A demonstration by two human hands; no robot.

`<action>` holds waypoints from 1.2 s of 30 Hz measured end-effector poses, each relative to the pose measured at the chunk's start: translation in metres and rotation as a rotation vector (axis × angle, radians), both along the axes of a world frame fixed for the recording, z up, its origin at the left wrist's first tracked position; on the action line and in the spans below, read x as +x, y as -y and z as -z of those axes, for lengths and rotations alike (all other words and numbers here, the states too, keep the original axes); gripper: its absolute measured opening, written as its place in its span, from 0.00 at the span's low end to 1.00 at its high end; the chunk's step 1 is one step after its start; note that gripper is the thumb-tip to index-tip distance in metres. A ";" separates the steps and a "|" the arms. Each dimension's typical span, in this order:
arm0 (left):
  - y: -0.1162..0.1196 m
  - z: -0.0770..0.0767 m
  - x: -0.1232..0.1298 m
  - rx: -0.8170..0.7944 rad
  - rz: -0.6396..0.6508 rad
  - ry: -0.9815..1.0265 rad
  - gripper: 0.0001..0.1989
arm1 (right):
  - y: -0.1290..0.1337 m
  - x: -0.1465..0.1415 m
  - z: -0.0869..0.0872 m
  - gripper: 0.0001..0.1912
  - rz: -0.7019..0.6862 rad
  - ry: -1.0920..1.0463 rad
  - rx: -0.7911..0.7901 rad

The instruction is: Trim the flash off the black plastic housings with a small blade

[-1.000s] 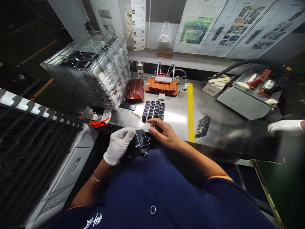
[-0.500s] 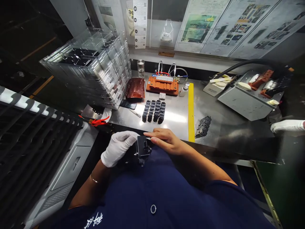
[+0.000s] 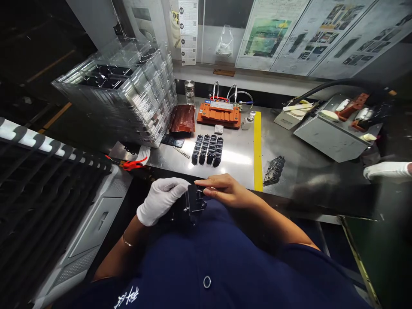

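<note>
My left hand (image 3: 161, 201), in a white glove, pinches a black plastic part (image 3: 192, 198) by its upper edge, in front of the navy shirt. The part has a flat face and small studs sticking out at its side and bottom. My bare right hand (image 3: 227, 191) is closed beside it, index finger and thumb reaching to the part's top right corner. Something thin and pale shows by the thumb tip, too small to name. Beyond the hands, several black moulded parts (image 3: 207, 150) stand in rows on the metal bench (image 3: 238, 167).
Stacked clear trays (image 3: 141, 94) rise at the left. An orange fixture (image 3: 219, 113), a small bottle (image 3: 247, 123) and a brown-red bin (image 3: 183, 120) sit at the back. Right of a yellow strip (image 3: 258, 150) lie more black parts (image 3: 274, 171). Red-handled pliers (image 3: 135, 164) lie at the left edge. Another person's gloved hand (image 3: 388, 170) is far right.
The black part has turned so its flat face looks narrower, and it has shifted slightly right. My right fingertips have moved a little along its edge.
</note>
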State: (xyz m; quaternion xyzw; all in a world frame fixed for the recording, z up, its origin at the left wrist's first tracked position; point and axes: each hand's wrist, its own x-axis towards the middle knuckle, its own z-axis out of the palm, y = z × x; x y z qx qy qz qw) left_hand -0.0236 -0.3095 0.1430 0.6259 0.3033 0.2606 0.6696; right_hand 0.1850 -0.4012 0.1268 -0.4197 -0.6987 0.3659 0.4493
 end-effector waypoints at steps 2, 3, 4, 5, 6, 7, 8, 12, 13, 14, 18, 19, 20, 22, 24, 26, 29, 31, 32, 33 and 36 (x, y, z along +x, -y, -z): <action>0.000 0.000 0.000 0.007 0.002 0.006 0.14 | -0.001 0.000 0.001 0.18 -0.001 -0.021 -0.003; 0.000 0.000 0.000 0.011 0.002 0.009 0.13 | -0.002 0.000 0.001 0.18 -0.003 -0.034 -0.005; 0.000 0.000 0.001 0.014 0.004 0.012 0.13 | -0.002 0.000 0.002 0.18 -0.007 -0.047 -0.010; -0.001 0.000 0.001 0.019 0.004 0.015 0.14 | -0.003 0.000 0.002 0.17 -0.011 -0.060 -0.016; -0.001 0.000 0.001 0.024 0.002 0.017 0.14 | -0.003 0.000 0.002 0.17 -0.016 -0.073 -0.026; -0.001 -0.001 0.001 0.031 0.000 0.017 0.14 | -0.004 0.000 0.002 0.17 -0.018 -0.088 -0.038; -0.001 -0.001 0.001 0.038 -0.001 0.015 0.14 | -0.004 0.000 0.003 0.16 -0.019 -0.103 -0.050; -0.001 -0.001 0.003 0.064 -0.005 0.004 0.14 | -0.003 0.000 0.004 0.16 -0.023 -0.141 -0.082; -0.001 -0.001 0.003 0.067 -0.007 0.002 0.14 | -0.003 0.000 0.004 0.16 -0.020 -0.143 -0.083; -0.001 0.000 0.003 0.070 -0.009 0.001 0.15 | -0.003 0.000 0.005 0.16 -0.016 -0.143 -0.085; -0.002 0.000 0.003 0.079 -0.004 -0.002 0.15 | -0.004 0.001 0.005 0.16 -0.010 -0.144 -0.098; -0.002 0.000 0.003 0.083 0.002 -0.003 0.15 | -0.004 0.001 0.005 0.16 -0.009 -0.148 -0.103; -0.002 0.000 0.002 0.090 0.009 -0.004 0.15 | -0.005 0.001 0.005 0.16 -0.006 -0.154 -0.108; -0.003 -0.001 0.002 0.102 0.021 -0.003 0.15 | -0.005 0.000 0.006 0.16 -0.004 -0.168 -0.141; -0.003 -0.001 0.001 0.114 0.031 -0.003 0.15 | -0.006 0.000 0.007 0.17 0.001 -0.188 -0.206; -0.003 0.000 0.001 0.130 0.036 -0.003 0.15 | -0.006 -0.001 0.008 0.19 0.016 -0.215 -0.280; -0.003 0.001 0.000 0.153 0.013 0.003 0.16 | -0.006 -0.003 0.008 0.21 0.085 -0.250 -0.312; -0.003 0.002 0.000 0.161 -0.012 -0.002 0.16 | -0.005 -0.004 0.005 0.21 0.142 -0.247 -0.282; -0.003 0.002 -0.001 0.163 -0.025 -0.009 0.16 | -0.005 -0.004 0.004 0.20 0.163 -0.233 -0.265; -0.003 0.003 -0.001 0.163 -0.038 -0.018 0.16 | -0.004 -0.004 0.002 0.20 0.173 -0.212 -0.251; -0.003 0.004 -0.002 0.169 -0.099 -0.036 0.16 | -0.002 -0.006 -0.001 0.20 0.183 -0.107 -0.203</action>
